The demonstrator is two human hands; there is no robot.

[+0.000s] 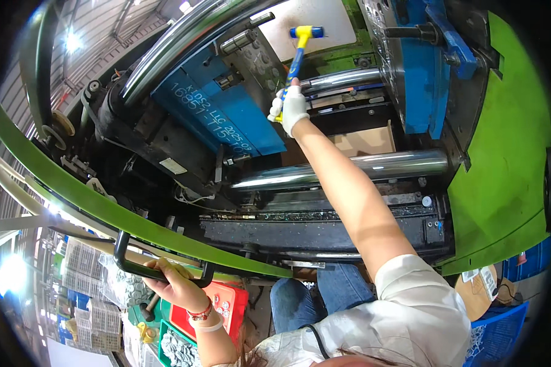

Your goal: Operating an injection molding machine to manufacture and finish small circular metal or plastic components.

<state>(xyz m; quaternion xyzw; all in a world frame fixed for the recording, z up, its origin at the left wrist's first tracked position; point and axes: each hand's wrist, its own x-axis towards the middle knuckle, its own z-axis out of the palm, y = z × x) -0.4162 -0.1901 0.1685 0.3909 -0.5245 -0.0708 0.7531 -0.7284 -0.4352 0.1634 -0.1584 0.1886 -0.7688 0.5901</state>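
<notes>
My right hand [295, 110], in a white glove, is closed round the handle of a blue-and-yellow mallet [297, 61]. The mallet points away from me, its head over the gap between two blue mould halves of the machine. On the left side of that gap is one mould half [193, 104]; the other mould half [418, 92] faces it on the right. My bare left hand [172, 284] wraps round the black pull handle [122, 254] on the curved green door [86, 189] at lower left.
A polished steel bar [410, 165] runs crosswise beneath my right forearm, and another bar [165, 55] lies at upper left. A green panel [508, 147] bounds the right side. Below my left hand are a red crate [237, 306] and a green basket [163, 345] of grey parts.
</notes>
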